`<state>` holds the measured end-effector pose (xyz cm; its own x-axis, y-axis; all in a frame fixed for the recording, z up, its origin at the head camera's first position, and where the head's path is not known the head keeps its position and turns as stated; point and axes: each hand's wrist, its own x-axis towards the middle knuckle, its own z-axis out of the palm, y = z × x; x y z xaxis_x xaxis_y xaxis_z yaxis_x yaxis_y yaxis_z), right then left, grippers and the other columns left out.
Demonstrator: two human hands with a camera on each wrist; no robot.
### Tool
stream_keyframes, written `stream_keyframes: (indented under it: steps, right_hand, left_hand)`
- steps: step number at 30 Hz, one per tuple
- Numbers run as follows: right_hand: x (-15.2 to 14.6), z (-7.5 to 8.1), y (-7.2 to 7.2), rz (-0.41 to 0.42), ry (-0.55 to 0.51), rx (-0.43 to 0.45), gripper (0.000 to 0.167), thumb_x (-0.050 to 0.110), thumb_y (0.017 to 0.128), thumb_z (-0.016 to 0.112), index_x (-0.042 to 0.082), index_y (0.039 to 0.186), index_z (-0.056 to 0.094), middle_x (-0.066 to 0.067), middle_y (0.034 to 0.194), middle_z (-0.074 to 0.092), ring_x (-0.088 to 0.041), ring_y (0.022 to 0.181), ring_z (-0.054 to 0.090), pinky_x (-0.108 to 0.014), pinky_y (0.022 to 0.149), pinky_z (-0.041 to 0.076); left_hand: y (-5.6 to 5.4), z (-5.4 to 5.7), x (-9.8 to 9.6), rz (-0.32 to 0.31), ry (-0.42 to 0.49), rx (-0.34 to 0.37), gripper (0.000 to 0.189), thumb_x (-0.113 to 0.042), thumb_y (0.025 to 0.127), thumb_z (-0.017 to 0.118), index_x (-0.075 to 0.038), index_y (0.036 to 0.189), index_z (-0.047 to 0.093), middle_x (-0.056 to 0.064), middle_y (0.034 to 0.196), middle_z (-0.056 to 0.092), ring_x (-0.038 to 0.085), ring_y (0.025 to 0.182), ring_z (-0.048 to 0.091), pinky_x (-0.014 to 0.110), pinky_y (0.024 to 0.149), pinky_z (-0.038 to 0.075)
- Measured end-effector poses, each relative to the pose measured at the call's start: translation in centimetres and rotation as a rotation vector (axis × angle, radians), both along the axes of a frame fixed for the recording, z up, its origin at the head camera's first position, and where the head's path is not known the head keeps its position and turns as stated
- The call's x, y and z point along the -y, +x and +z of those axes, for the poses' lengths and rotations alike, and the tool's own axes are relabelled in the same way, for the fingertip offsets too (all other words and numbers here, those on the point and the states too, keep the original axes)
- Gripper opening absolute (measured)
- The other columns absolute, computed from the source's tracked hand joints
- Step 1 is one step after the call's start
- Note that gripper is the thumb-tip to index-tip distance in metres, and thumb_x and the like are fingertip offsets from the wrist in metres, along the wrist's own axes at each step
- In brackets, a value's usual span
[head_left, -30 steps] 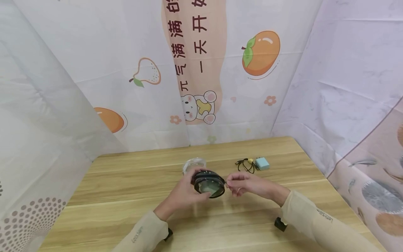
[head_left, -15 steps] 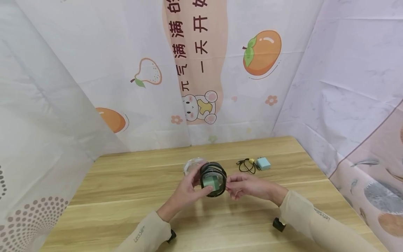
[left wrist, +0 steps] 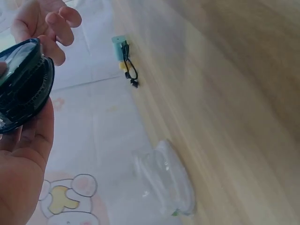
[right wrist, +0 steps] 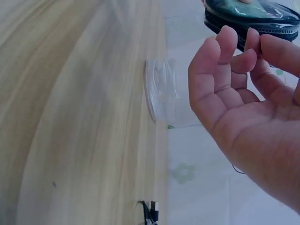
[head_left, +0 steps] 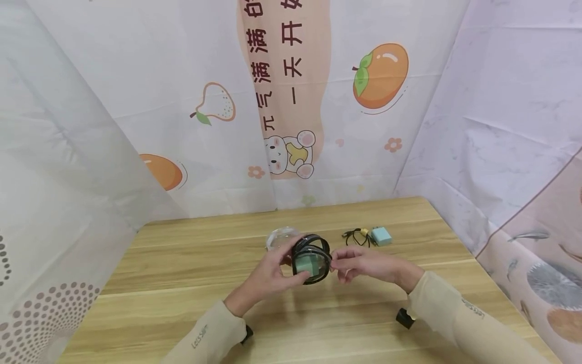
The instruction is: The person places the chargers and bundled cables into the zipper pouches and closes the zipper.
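Note:
A small round zip pouch [head_left: 311,262] with clear faces and black trim is raised over the table in the head view. A pale green block [head_left: 306,265] shows through its clear face. My left hand [head_left: 273,275] grips the pouch from the left, thumb on the near face and fingers behind. At the right edge of the pouch, my right hand [head_left: 364,264] pinches with thumb and index finger at the zipper, its other fingers loosely curled. The zipper pull is hidden by those fingertips. In the right wrist view the pouch's zipped black side [right wrist: 229,28] runs just above the fingertips.
Behind the left hand, a clear plastic round pouch [head_left: 278,236] lies on the wooden table [head_left: 191,283]. Farther right are a black USB cable [head_left: 356,237] with a yellow tie and a light blue charger plug [head_left: 381,235]. A printed cloth [head_left: 218,167] hangs along the table's back edge.
The pouch has turned in the left hand from a flatter tilt to more upright, its green contents now showing more. The right hand stays at its right edge.

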<state>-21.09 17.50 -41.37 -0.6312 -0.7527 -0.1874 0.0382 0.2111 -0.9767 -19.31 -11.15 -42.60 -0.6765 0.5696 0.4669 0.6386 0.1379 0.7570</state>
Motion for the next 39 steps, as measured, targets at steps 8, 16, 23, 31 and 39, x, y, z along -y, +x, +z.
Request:
stream_keyframes:
  steps: [8,16,23,31,39]
  right_hand:
    - [-0.5,-0.3,-0.2,-0.002,-0.078,0.013,0.02,0.021,0.106,0.054,0.003,0.111,0.062,-0.014,0.096,0.065,-0.039,0.093,0.066,-0.059,0.088,0.053]
    - [-0.1,0.2,-0.2,-0.035,-0.049,-0.014,0.028,0.026,0.106,0.054,-0.001,0.109,0.061,-0.014,0.096,0.065,-0.04,0.094,0.065,-0.058,0.088,0.054]
    - [0.8,-0.2,-0.2,-0.027,-0.094,0.016,0.025,0.024,0.107,0.052,0.002,0.115,0.061,-0.009,0.101,0.06,-0.025,0.092,0.066,-0.058,0.09,0.052]
    - [1.8,-0.9,-0.1,-0.015,-0.165,0.101,0.026,0.016,0.107,0.05,0.004,0.127,0.06,-0.011,0.105,0.06,-0.025,0.091,0.067,-0.056,0.091,0.054]
    - [1.8,-0.8,-0.1,-0.016,-0.179,0.109,0.023,0.016,0.106,0.049,0.004,0.122,0.061,-0.013,0.105,0.058,-0.026,0.091,0.068,-0.052,0.089,0.055]
  left_hand:
    - [0.5,-0.1,0.2,0.014,-0.112,-0.116,0.075,-0.012,0.083,0.083,-0.007,0.149,0.047,0.007,0.127,0.064,0.013,0.094,0.063,0.034,0.071,0.058]
    - [0.9,-0.6,0.1,0.093,-0.025,-0.04,0.081,-0.012,0.085,0.081,-0.011,0.154,0.039,0.006,0.124,0.065,0.015,0.098,0.063,0.033,0.077,0.056]
    - [1.4,-0.2,-0.4,0.106,0.245,0.054,0.071,0.001,0.089,0.076,-0.009,0.15,0.041,0.012,0.135,0.059,0.024,0.119,0.058,0.032,0.096,0.051]
    - [1.2,-0.3,-0.8,0.125,0.196,0.01,0.069,0.004,0.079,0.084,-0.009,0.14,0.055,0.01,0.133,0.06,0.023,0.114,0.061,0.034,0.085,0.057]
    - [1.9,1.7,-0.9,0.052,0.166,-0.083,0.059,0.011,0.075,0.084,0.003,0.13,0.062,0.015,0.121,0.069,0.023,0.109,0.065,0.037,0.086,0.058]
